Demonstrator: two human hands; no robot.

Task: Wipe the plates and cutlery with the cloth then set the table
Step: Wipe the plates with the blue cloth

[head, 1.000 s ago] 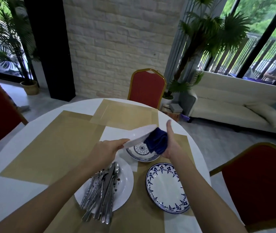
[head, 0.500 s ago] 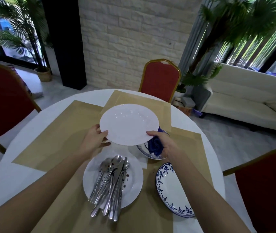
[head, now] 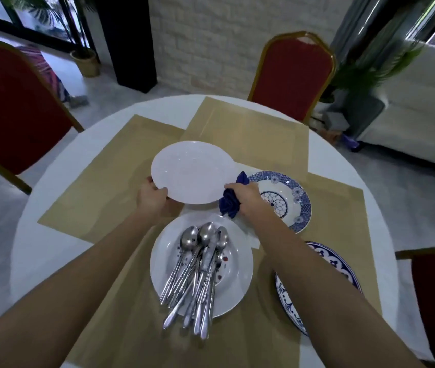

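The left hand (head: 152, 196) pinches the near-left rim of the white plate (head: 191, 172); the right hand (head: 245, 195) is clenched on a bunched blue cloth (head: 229, 204) while its fingertips steady the plate's near-right rim. The plate sits roughly level between both hands, above the tan placemats (head: 99, 181). It looks stiff, glazed and breakable, probably slick, so opposite rim holds suit it best. The cloth is soft and light. Nearer lies a second white plate (head: 237, 282) heaped with cutlery (head: 198, 272); to the right, two blue-patterned plates (head: 290, 200).
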